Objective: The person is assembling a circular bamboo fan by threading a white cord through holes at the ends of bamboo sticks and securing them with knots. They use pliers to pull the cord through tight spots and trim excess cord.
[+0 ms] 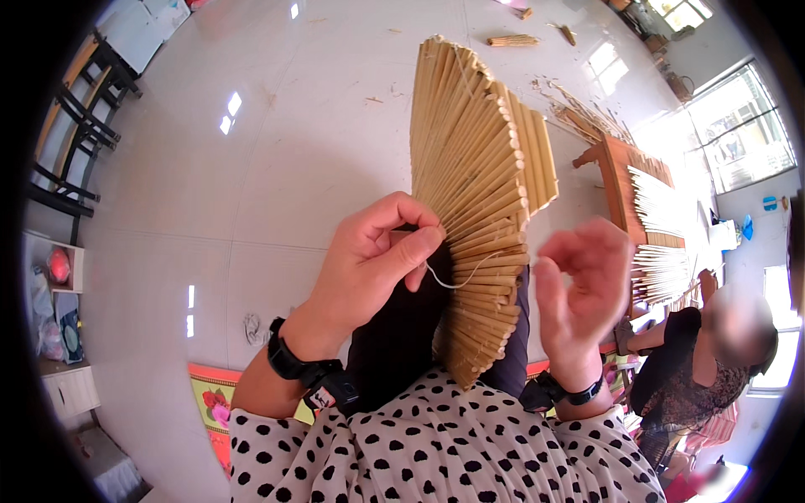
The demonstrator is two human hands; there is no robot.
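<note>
Two hands are working at a mat [474, 151] of tan stalks, which is standing fanned out between them, the stalks spreading rightward from near the left thumb. A white thread [457, 287] is looping slackly across its lower part, running from beside that thumb to the stalks. Handling it well, I judge, means keeping the gathered stalks firmly pinched while drawing the slack out evenly, and watching that the loop is not snagging on the cut ends; tugging hard would be risking a split stalk. The left hand [369, 260] is pinching the mat's inner edge between thumb and forefinger; whether the thread is also being caught there, I cannot tell. The right hand [583, 289] is hovering just beside the mat, not touching it, its fingers [599, 239] curling inward; blur is hiding whether the tips are meeting or gripping anything. Off to the right, a desk [619, 189] is carrying pale rows [661, 201].
</note>
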